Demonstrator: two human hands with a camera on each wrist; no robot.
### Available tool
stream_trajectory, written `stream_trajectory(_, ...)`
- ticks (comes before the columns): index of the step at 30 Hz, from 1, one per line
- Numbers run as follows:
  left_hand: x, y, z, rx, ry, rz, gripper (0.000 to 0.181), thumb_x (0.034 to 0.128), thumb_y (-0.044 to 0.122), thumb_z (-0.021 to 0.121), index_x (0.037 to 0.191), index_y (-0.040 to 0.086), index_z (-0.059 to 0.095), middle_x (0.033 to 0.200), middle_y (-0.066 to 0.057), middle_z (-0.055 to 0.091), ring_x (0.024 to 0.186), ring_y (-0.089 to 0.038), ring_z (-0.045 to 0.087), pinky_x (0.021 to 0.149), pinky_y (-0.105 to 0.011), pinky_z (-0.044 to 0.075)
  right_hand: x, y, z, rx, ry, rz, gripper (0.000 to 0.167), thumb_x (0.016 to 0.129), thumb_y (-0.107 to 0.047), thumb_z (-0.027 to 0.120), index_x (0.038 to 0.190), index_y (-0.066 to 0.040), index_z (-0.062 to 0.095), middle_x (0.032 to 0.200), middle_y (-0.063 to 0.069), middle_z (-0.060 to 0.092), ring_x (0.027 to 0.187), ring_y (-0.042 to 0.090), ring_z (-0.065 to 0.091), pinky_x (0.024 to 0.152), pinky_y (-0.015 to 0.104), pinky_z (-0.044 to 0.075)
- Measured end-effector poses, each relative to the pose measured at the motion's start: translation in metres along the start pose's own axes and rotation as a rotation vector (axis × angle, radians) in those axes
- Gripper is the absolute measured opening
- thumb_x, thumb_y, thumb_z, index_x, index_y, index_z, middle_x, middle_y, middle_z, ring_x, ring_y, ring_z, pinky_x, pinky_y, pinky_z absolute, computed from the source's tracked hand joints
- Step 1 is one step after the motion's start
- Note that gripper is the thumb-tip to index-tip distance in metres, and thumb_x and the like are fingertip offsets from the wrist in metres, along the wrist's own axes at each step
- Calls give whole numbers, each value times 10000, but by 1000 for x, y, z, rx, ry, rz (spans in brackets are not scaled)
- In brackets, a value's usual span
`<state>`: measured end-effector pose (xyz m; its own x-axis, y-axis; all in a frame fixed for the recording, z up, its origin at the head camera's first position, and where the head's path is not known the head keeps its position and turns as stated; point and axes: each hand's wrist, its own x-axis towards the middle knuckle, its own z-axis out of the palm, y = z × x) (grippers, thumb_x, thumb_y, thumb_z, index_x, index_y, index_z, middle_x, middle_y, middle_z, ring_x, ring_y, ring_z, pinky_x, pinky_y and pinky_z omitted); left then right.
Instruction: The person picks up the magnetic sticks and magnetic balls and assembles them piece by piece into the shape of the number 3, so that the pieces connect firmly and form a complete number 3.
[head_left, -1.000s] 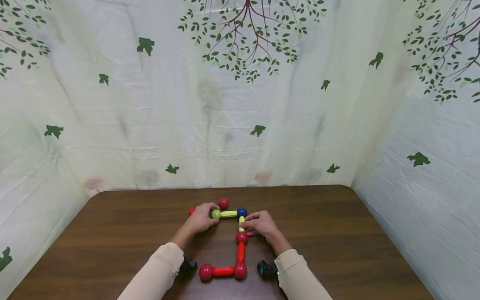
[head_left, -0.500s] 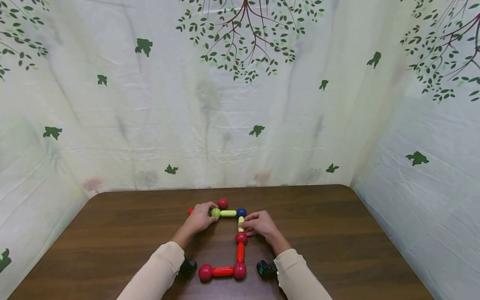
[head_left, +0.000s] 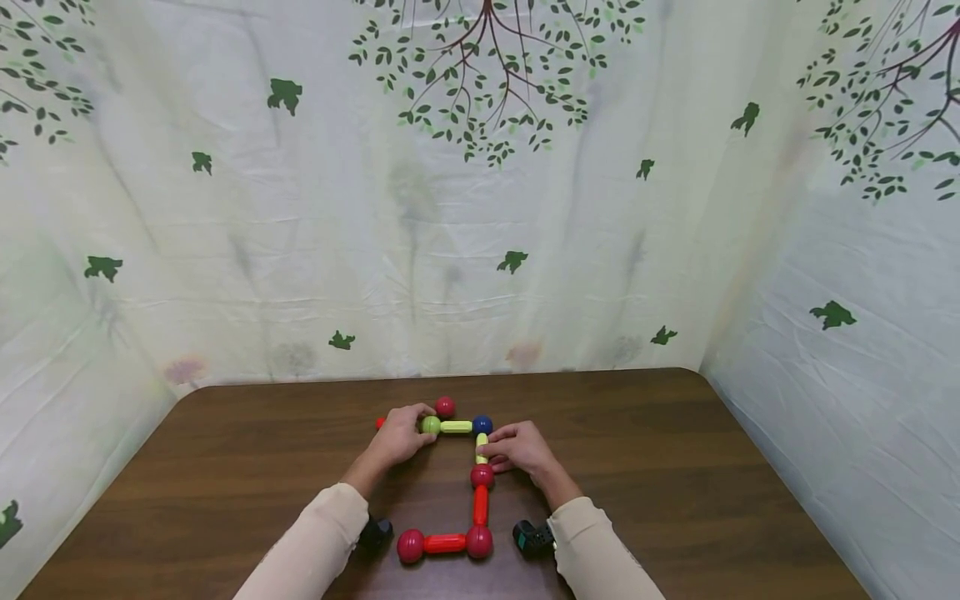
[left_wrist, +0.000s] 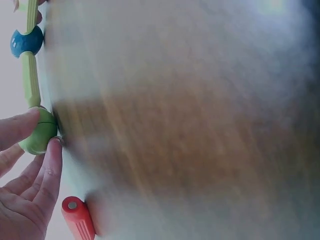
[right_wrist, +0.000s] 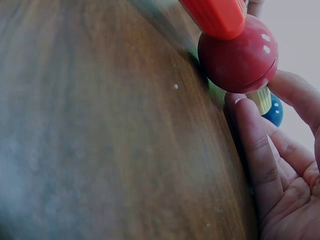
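Magnetic balls and rods form a bent chain on the table. My left hand [head_left: 401, 435] pinches a green ball [left_wrist: 41, 134] between thumb and fingers. From that ball a yellow-green rod [head_left: 456, 427] runs to a blue ball [head_left: 482, 424]. My right hand [head_left: 521, 448] holds a second yellow-green rod [right_wrist: 261, 100], with fingertips on either side of it. This rod links the blue ball to a dark red ball [right_wrist: 239, 56]. Nearer the body, a red rod [head_left: 481, 505], a corner red ball [head_left: 479, 542], another red rod [head_left: 445, 544] and an end red ball [head_left: 411, 546] continue the chain.
A loose red ball [head_left: 445, 407] lies behind the green ball. Partly hidden by my left hand, a separate red rod [left_wrist: 78, 218] lies on the wooden table [head_left: 645, 467]. A white curtain with leaf prints [head_left: 450, 317] hangs behind the table.
Both hands keep their hold and the chain keeps its shape. Only a slight shift of the whole head view shows.
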<state>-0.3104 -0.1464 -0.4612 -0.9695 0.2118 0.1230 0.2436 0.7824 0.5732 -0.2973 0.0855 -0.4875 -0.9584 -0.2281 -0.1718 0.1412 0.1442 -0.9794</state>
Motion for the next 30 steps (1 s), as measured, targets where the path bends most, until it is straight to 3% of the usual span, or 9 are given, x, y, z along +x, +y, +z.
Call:
stream_trajectory(10, -3, -6, -17, -34, -55, -1, 342, 814, 40, 779, 1128, 7, 648, 1033, -134, 674, 953, -293, 633, 826, -428, 506, -2, 2, 2, 2, -13, -1, 221, 813, -54, 796, 953, 84, 694, 776, 100, 698, 596, 135, 668, 593, 313, 567)
stream_trajectory(16, -4, -23, -42, -53, -64, 29, 346, 826, 28, 760, 1147, -20, 641, 1050, -177, 661, 886, -287, 643, 773, -421, 524, -3, -2, 0, -5, 0, -4, 232, 809, -61, 802, 953, 83, 690, 782, 91, 695, 618, 137, 658, 594, 311, 567)
stream_trajectory(21, -6, -38, -55, -10, -105, 37, 362, 819, 49, 773, 1152, -8, 644, 1083, -189, 639, 980, -344, 615, 842, -471, 496, -3, -3, -1, -7, -1, -1, 227, 809, -54, 800, 949, 85, 688, 768, 81, 688, 598, 134, 654, 585, 306, 565)
stream_trajectory(25, -10, -46, -60, 1, -146, 41, 358, 796, 21, 777, 1133, 3, 655, 1100, -181, 640, 1040, -385, 583, 910, -525, 449, -3, -3, 0, -19, 1, -2, 229, 813, -62, 799, 955, 83, 691, 766, 82, 687, 591, 137, 662, 587, 312, 565)
stream_trajectory(30, -13, -56, -60, -11, -173, 15, 338, 775, -35, 770, 1092, 29, 674, 1038, -101, 648, 989, -327, 585, 899, -496, 451, -2, -1, 1, -21, 2, -15, 237, 819, -58, 793, 973, 88, 690, 779, 88, 692, 609, 141, 667, 592, 321, 568)
